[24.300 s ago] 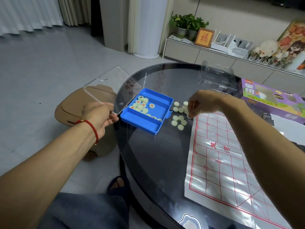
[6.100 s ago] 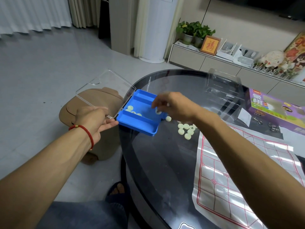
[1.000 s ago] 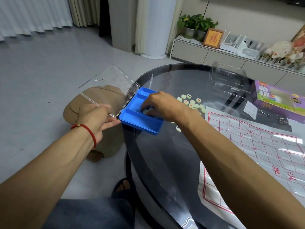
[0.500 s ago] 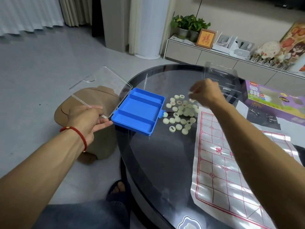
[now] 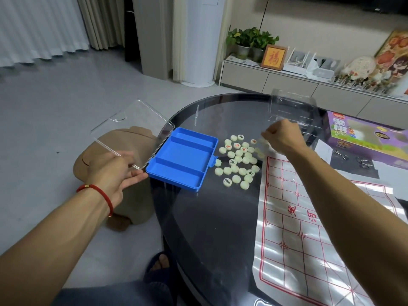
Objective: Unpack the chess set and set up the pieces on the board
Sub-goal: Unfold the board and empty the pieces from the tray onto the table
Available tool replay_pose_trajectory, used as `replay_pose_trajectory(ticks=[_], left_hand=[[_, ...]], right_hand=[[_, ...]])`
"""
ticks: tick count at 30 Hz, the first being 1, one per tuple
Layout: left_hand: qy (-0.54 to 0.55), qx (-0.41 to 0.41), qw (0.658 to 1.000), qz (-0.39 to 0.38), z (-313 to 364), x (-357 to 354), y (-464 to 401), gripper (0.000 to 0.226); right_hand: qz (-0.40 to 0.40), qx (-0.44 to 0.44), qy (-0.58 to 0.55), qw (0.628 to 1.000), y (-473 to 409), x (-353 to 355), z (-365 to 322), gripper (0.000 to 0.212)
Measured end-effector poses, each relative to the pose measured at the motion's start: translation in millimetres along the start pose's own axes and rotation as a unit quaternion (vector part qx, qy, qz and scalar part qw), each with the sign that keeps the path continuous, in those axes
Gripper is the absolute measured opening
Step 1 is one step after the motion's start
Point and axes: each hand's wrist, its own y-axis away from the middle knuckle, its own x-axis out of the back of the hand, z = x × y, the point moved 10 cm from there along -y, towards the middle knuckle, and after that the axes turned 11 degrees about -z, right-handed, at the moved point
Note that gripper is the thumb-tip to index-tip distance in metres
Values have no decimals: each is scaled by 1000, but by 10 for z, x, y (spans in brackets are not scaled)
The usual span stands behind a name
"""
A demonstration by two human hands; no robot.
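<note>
The blue case lies open at the left edge of the round glass table, and its compartments hold nothing. My left hand pinches a corner of its clear lid, which hangs out past the table edge. Several pale round chess pieces lie in a loose pile just right of the case. My right hand hovers over the far right of that pile with its fingers curled. A few blurred pieces show at its fingertips. The white board sheet with red lines lies to the right with no pieces on it.
A clear plastic insert stands at the table's far side. A purple game box and some metal rings lie at the far right. A brown stool sits on the floor under the lid. My slippered foot is by the table's base.
My right hand has left the case, now emptied, and come over the right of the pile, which has grown. My left hand has kept its hold on the lid.
</note>
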Motion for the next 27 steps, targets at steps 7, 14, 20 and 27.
replay_pose_trajectory(ticks=[7,14,20,27], left_hand=[[23,-33,999,-12,137,-44,75,19],[91,-58,994,-27,314,-108,318,21],[48,-177,978,-103,660,-498,582,25],[-166,-308,909,-225,807,-1409,966,44]], right_hand=[[-3,138,-12,990,831,-169,-923,21],[-60,86,-92,990,1251,-382,-1246,50],[-158,60,-542,823,1359,-397,-1347,49],[-142,36,-790,596,1581,10,-947,50]])
